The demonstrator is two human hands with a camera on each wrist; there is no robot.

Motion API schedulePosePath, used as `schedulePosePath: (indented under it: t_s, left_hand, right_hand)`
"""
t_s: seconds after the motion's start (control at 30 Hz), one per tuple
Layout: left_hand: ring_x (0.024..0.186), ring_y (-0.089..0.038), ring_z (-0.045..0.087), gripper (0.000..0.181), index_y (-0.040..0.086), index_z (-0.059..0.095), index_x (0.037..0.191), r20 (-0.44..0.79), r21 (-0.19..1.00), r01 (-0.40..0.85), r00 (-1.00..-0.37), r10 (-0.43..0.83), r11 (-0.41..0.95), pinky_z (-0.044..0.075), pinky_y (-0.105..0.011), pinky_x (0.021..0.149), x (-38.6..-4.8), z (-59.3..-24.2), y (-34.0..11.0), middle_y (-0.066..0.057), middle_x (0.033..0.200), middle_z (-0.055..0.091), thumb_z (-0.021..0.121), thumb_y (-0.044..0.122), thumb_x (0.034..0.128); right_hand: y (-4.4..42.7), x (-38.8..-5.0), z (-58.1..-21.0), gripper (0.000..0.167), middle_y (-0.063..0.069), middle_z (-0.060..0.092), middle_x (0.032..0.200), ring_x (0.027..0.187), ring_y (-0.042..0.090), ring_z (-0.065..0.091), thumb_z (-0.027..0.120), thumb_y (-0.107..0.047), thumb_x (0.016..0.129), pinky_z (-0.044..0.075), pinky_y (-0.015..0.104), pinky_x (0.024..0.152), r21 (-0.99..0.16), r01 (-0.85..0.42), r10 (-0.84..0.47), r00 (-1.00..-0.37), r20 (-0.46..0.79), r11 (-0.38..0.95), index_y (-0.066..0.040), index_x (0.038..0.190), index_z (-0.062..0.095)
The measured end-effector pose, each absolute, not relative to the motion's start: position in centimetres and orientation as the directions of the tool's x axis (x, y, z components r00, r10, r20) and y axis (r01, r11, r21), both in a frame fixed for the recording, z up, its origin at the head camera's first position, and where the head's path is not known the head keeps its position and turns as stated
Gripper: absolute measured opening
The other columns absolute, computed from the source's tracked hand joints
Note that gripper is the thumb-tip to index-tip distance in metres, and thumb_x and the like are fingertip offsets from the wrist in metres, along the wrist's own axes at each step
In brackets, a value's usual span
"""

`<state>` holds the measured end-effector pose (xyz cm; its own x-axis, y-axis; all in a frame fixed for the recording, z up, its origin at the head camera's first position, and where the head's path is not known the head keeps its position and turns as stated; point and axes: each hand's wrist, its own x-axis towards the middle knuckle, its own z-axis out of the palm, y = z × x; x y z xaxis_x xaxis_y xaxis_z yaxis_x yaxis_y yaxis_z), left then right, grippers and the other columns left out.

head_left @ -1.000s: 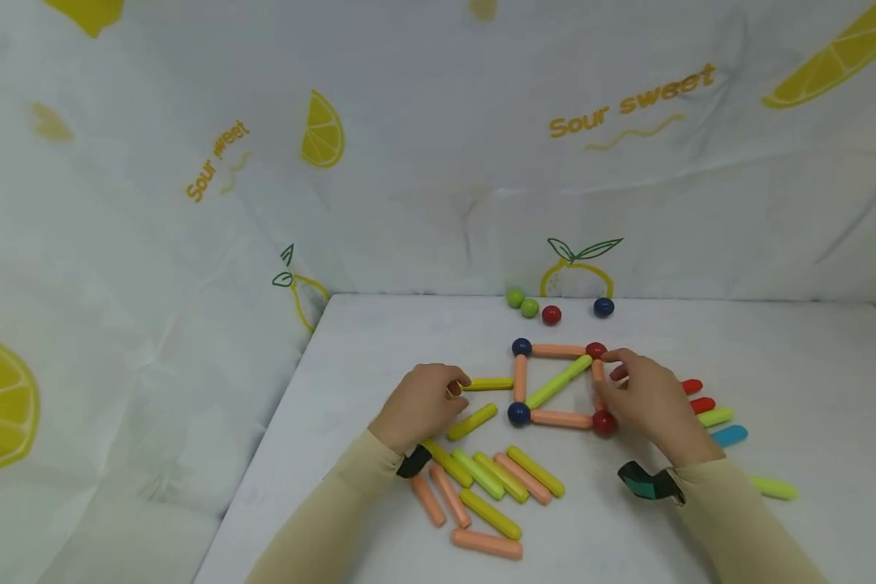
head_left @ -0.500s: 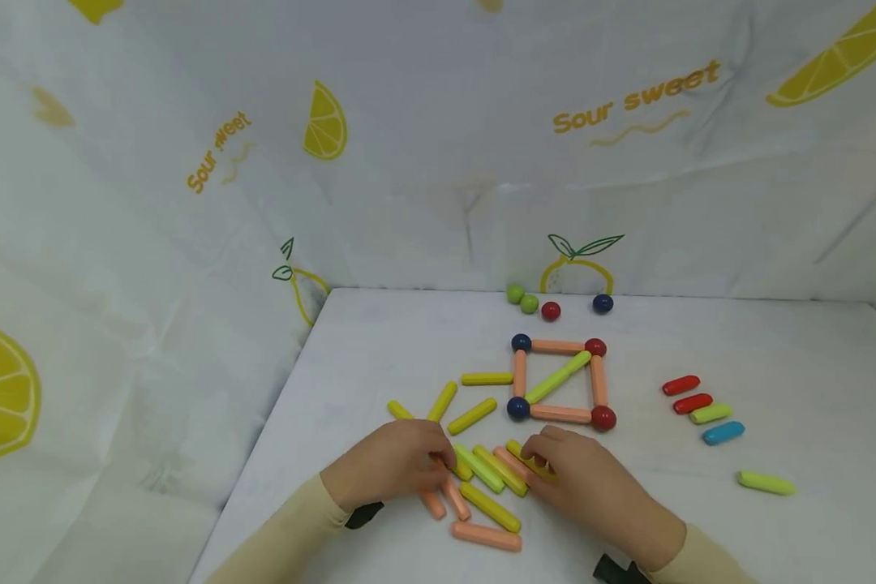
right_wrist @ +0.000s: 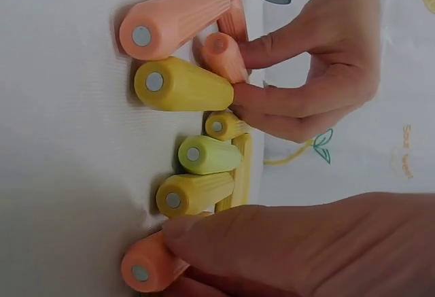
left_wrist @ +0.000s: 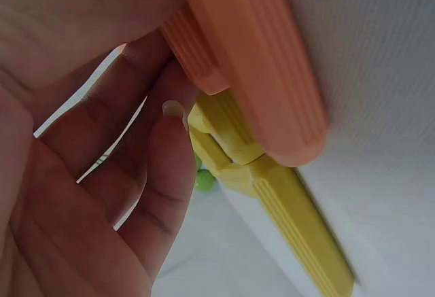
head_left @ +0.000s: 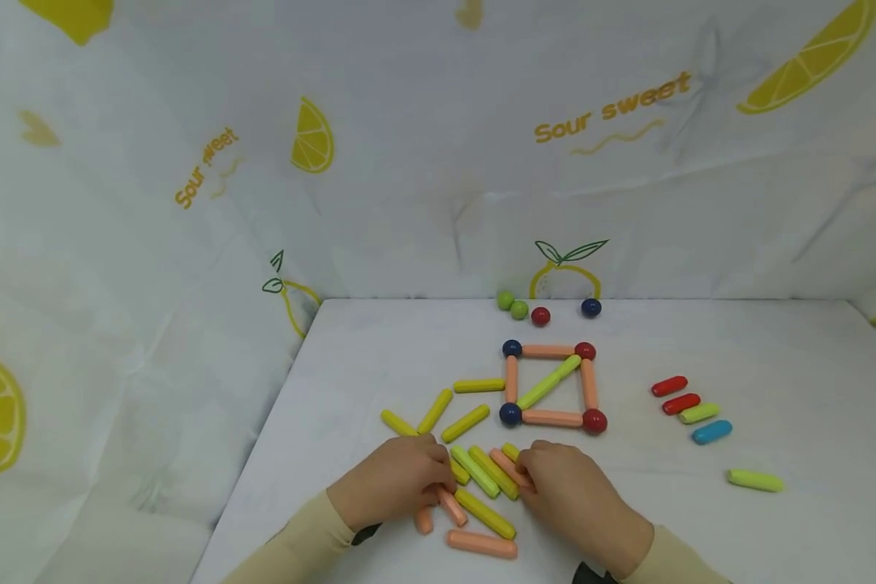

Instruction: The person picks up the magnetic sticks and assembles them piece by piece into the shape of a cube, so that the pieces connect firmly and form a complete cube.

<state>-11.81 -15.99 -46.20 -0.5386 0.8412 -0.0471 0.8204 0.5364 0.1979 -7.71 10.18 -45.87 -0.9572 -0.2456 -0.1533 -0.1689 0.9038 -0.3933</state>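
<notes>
My left hand [head_left: 397,478] pinches a salmon magnetic stick [head_left: 453,508] between thumb and finger at the left of a loose group of sticks. In the right wrist view that stick [right_wrist: 221,56] lies between the left fingertips. My right hand [head_left: 577,503] has its thumb on another salmon stick [right_wrist: 146,263], its fingers reaching round the far side; the stick's middle is partly hidden. Between the hands lie a lime stick [head_left: 474,472], a yellow stick [head_left: 493,472] and another yellow stick [head_left: 485,514]. A salmon stick [head_left: 482,544] lies nearest me.
Behind the hands lies a square of salmon sticks [head_left: 551,418] with blue and red balls [head_left: 594,422] at its corners and a lime diagonal [head_left: 549,382]. Loose yellow sticks [head_left: 465,423] fan out left. Spare balls [head_left: 541,316] sit at the back; red, lime and blue sticks [head_left: 712,431] lie right.
Both hands have come back toward me, the left from the yellow sticks, the right from the square. They have now taken hold of salmon sticks in the near group.
</notes>
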Motion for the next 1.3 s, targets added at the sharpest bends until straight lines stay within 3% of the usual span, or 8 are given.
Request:
schedulePosePath:
  t_s: [0.13, 0.3, 0.43, 0.63, 0.77, 0.9, 1.1, 1.3]
  left_hand:
    - [0.092, 0.003, 0.065, 0.011, 0.028, 0.083, 0.108, -0.018, 0.302, 0.788, -0.558, 0.830, 0.536, 0.052, -0.012, 0.083, -12.4, -45.7, -15.8, 0.017, 0.100, 0.072, 0.084, 0.027, 0.0968]
    - [0.091, 0.004, 0.065, 0.009, 0.028, 0.077, 0.110, 0.041, 0.589, 0.632, -0.647, 0.762, 0.505, 0.056, -0.017, 0.084, -14.0, -44.9, -15.1, 0.018, 0.101, 0.073, 0.079, 0.030, 0.1012]
    - [0.098, 0.001, 0.069, 0.014, 0.027, 0.072, 0.114, 0.055, 0.718, 0.500, -0.734, 0.677, 0.483, 0.059, -0.023, 0.087, -15.8, -44.8, -14.3, 0.015, 0.106, 0.075, 0.078, 0.029, 0.1017]
    - [0.108, -0.005, 0.072, 0.024, 0.021, 0.067, 0.125, 0.037, 0.782, 0.385, -0.815, 0.579, 0.491, 0.060, -0.023, 0.096, -19.6, -45.3, -12.3, 0.008, 0.115, 0.076, 0.075, 0.030, 0.1042]
    - [0.111, -0.008, 0.073, 0.026, 0.018, 0.064, 0.128, 0.043, 0.789, 0.362, -0.839, 0.543, 0.496, 0.060, -0.025, 0.098, -21.9, -45.6, -10.0, 0.004, 0.118, 0.075, 0.073, 0.030, 0.1058]
    - [0.115, -0.010, 0.074, 0.026, 0.019, 0.063, 0.128, 0.044, 0.788, 0.345, -0.858, 0.512, 0.510, 0.059, -0.027, 0.101, -23.9, -45.6, -7.8, 0.003, 0.121, 0.075, 0.072, 0.029, 0.1062]
    - [0.117, -0.015, 0.074, 0.026, 0.016, 0.062, 0.129, 0.080, 0.785, 0.353, -0.872, 0.482, 0.509, 0.059, -0.030, 0.102, -26.3, -45.5, -5.0, 0.000, 0.124, 0.075, 0.070, 0.027, 0.1071]
    - [0.115, -0.012, 0.075, 0.028, 0.018, 0.062, 0.132, 0.090, 0.790, 0.349, -0.879, 0.469, 0.503, 0.059, -0.030, 0.102, -27.1, -45.7, -4.4, 0.001, 0.123, 0.076, 0.070, 0.028, 0.1072]
  right_hand:
    - [10.3, -7.8, -45.9, 0.012, -0.006, 0.056, 0.069, 0.063, 0.012, 0.049, 0.091, -0.017, 0.087, 0.046, 0.028, 0.060, -0.367, -0.157, -0.231, -0.958, -0.169, 0.917, -0.013, 0.088, 0.079]
    - [10.9, -8.4, -45.5, 0.010, -0.006, 0.059, 0.072, 0.065, 0.013, 0.051, 0.089, -0.016, 0.088, 0.050, 0.030, 0.063, -0.381, -0.150, -0.238, -0.952, -0.194, 0.912, -0.015, 0.091, 0.079]
    - [12.6, -9.5, -44.5, 0.013, -0.009, 0.063, 0.075, 0.070, 0.012, 0.054, 0.090, -0.018, 0.089, 0.051, 0.029, 0.065, -0.497, -0.106, -0.243, -0.945, -0.220, 0.861, -0.022, 0.092, 0.077]
    - [16.8, -13.5, -43.8, 0.017, -0.005, 0.069, 0.087, 0.082, 0.015, 0.061, 0.086, -0.026, 0.093, 0.054, 0.027, 0.066, -0.651, -0.102, -0.258, -0.955, -0.149, 0.752, -0.020, 0.105, 0.075]
    - [19.5, -16.4, -44.7, 0.022, 0.001, 0.075, 0.101, 0.095, 0.020, 0.068, 0.082, -0.027, 0.097, 0.062, 0.038, 0.081, -0.691, -0.105, -0.180, -0.983, -0.037, 0.715, -0.016, 0.114, 0.073]
    - [21.7, -18.5, -45.9, 0.028, 0.009, 0.078, 0.114, 0.108, 0.029, 0.072, 0.078, -0.027, 0.100, 0.059, 0.045, 0.092, -0.728, -0.067, -0.070, -0.997, 0.026, 0.683, -0.012, 0.122, 0.071]
    - [23.4, -20.2, -46.2, 0.037, 0.016, 0.077, 0.125, 0.121, 0.038, 0.071, 0.074, -0.034, 0.104, 0.051, 0.049, 0.097, -0.783, -0.010, 0.046, -0.998, 0.049, 0.621, -0.008, 0.130, 0.069]
    - [23.4, -20.7, -46.4, 0.038, 0.019, 0.076, 0.127, 0.122, 0.039, 0.072, 0.074, -0.032, 0.104, 0.054, 0.061, 0.105, -0.799, 0.014, 0.078, -0.996, 0.041, 0.602, -0.007, 0.132, 0.068]
